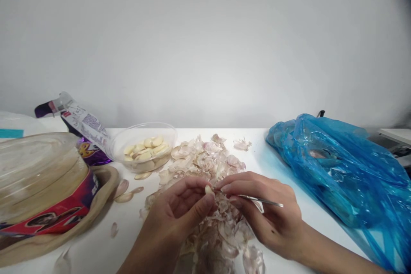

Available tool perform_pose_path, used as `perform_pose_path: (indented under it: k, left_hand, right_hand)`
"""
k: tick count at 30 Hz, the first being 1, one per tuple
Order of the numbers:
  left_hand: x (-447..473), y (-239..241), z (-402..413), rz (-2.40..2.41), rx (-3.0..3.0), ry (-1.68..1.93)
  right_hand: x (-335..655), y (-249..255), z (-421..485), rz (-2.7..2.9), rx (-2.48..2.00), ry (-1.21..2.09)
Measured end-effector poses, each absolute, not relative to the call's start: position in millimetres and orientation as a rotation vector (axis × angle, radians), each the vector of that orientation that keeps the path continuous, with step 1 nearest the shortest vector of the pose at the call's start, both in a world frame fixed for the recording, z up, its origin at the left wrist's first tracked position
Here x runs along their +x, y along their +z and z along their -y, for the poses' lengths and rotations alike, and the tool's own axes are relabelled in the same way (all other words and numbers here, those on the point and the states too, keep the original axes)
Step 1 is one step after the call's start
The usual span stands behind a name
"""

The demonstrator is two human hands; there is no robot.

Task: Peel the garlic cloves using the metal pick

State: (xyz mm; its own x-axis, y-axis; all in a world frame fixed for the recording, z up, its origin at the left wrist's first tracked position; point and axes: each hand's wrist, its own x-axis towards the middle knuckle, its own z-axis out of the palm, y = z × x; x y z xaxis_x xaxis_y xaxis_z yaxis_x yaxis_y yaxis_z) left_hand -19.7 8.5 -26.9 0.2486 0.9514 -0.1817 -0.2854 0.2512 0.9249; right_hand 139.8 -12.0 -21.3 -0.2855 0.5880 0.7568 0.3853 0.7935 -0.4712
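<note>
While I watch, both hands work a garlic clove (pixel 209 189) at lower centre.
Left hand (pixel 180 212) pinches it — right hand (pixel 266 214) grips a thin metal tool (pixel 261 200) — above the peel pile (pixel 208 158) on the bench (pixel 128 231).

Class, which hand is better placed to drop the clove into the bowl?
Probably left: the left hand pinches the clove, and the bowl sits on its side. The right hand holds a thin metal tool.

Bare table (pixel 257 154) lies between the peel heap (pixel 205 160) and blue bag (pixel 346 171); leftward, the bowl (pixel 143 147) and, seemingly, a jar (pixel 41 180) crowd passage.
</note>
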Motion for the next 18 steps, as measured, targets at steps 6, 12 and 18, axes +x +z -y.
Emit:
perform_pose_path:
  k: [6, 12, 18]
  left_hand:
    - [-20.3, -27.2, -9.4, -0.897, 0.914, 1.024]
    - [-19.5, -25.5, -7.2, -0.899, 0.902, 1.027]
    - [-20.0, -26.1, -7.8, -0.882, 0.908, 1.013]
  right_hand:
    - [140.3, -22.0, 12.8, 1.914, -0.734, 0.241]
    - [140.1, -21.5, 12.9, 1.921, -0.735, 0.242]
    - [140.6, -21.3, 12.3, 1.916, -0.724, 0.233]
